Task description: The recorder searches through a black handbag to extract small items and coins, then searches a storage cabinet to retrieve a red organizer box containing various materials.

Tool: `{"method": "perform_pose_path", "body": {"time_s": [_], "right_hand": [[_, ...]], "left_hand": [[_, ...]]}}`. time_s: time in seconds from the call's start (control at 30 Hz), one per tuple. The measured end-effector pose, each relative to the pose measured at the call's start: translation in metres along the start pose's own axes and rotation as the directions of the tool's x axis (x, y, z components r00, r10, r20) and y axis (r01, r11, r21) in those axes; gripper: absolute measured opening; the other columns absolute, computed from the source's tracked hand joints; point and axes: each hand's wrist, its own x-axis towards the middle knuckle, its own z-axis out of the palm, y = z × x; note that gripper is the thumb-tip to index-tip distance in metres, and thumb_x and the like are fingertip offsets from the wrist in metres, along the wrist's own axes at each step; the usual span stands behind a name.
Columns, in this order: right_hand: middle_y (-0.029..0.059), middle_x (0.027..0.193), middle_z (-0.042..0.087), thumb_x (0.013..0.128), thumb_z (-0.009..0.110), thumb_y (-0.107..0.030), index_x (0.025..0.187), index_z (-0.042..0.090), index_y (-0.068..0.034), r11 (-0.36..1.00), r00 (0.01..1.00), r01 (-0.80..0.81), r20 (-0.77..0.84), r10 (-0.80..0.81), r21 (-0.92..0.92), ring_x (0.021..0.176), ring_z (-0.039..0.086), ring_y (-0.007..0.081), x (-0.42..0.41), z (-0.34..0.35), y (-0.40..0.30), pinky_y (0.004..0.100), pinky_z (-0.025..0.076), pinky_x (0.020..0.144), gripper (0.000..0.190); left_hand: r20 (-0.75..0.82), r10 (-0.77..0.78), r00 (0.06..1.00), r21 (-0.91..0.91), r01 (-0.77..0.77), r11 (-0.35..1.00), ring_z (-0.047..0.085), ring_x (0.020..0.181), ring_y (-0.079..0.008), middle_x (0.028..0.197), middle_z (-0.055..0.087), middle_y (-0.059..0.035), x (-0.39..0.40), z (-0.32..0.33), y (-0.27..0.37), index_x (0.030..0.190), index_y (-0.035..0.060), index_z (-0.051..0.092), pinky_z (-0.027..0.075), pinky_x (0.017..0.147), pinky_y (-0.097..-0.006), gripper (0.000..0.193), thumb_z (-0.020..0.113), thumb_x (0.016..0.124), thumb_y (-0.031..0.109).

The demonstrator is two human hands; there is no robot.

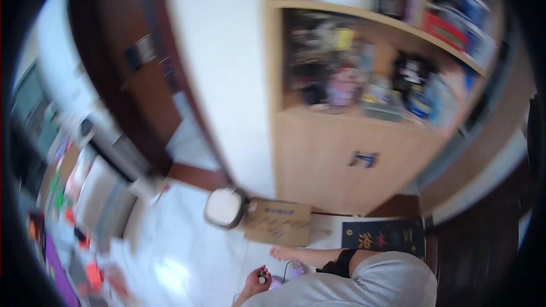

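My left hand (258, 280), low in the picture, has its fingers curled around a small dark object with a pale round end (262, 279). My right hand is out of view. Beside the left hand are my leg in light grey cloth (384, 279) and a bare foot (281, 253). A black band (344, 262) circles the lower leg. Between hand and foot, a small light purple object (297, 268) lies on the floor near a thin dark cable (286, 270). Blur hides what the held and purple objects are.
A cardboard piece with writing (279, 224) and a white-topped stool or bin (223, 208) stand before the wooden cabinet (324, 157). A dark mat with characters (379, 235) lies to the right. Crowded shelves are above; scattered colourful items (94, 275) lie at far left.
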Motion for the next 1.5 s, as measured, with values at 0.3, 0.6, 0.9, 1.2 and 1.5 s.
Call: {"method": "perform_pose_path", "body": {"time_s": [0.3,0.6,0.9,1.2,1.5], "right_hand": [[0.0049,0.08,0.054,0.079,0.05,-0.027,0.094,0.048,-0.006,0.999,0.938,0.034,0.346,-0.034,0.006,0.067,0.051,0.0116,0.044,0.176,-0.185,0.0234,0.041,0.056,0.027],[0.0049,0.087,0.054,0.08,0.05,-0.026,0.103,0.046,-0.006,0.972,0.631,0.134,0.773,0.064,-0.19,0.077,0.051,0.0128,0.036,0.478,-0.233,0.0242,0.042,0.062,0.031],[0.0051,0.087,0.054,0.079,0.052,-0.026,0.102,0.046,-0.009,0.92,0.744,0.079,0.637,0.202,-0.385,0.072,0.05,0.0121,0.144,0.614,-0.288,0.0244,0.041,0.059,0.029],[0.0052,0.067,0.052,0.072,0.058,-0.03,0.103,0.044,-0.006,0.843,0.672,0.342,0.735,0.089,-0.415,0.056,0.048,0.0134,0.264,0.84,-0.385,0.0271,0.039,0.048,0.041],[0.0044,0.074,0.053,0.077,0.052,-0.037,0.103,0.046,-0.006,0.767,0.406,0.586,0.914,0.003,-0.263,0.064,0.048,0.0115,0.289,1.107,-0.534,0.0249,0.039,0.055,0.042]], "left_hand": [[0.032,0.387,0.922,-0.502,-0.32,0.803,0.05,0.059,-0.0149,0.064,0.052,-0.0051,-0.107,-0.118,0.046,0.075,0.0017,0.053,0.045,0.05,-0.0217,0.008,0.051,0.078,0.009],[-0.249,0.597,0.763,-0.619,-0.599,0.508,0.051,0.061,-0.0147,0.069,0.052,-0.0067,-0.245,-0.337,0.121,0.078,0.0019,0.05,0.046,0.052,-0.0215,0.013,0.045,0.081,0.013],[-0.18,0.533,0.827,-0.807,-0.434,0.401,0.049,0.058,-0.0162,0.065,0.051,-0.0069,-0.274,-0.47,0.219,0.074,0.0028,0.05,0.045,0.05,-0.0242,0.008,0.051,0.077,0.01],[-0.444,0.614,0.652,-0.792,-0.606,0.07,0.047,0.052,-0.0144,0.061,0.05,-0.0043,-0.417,-0.614,0.371,0.082,0.0055,0.051,0.041,0.044,-0.021,0.008,0.052,0.078,0.012],[-0.521,0.639,0.566,-0.821,-0.537,-0.194,0.046,0.055,-0.0125,0.063,0.049,-0.0031,-0.523,-0.759,0.495,0.086,0.0071,0.051,0.039,0.043,-0.0207,0.01,0.05,0.078,0.013]]}}
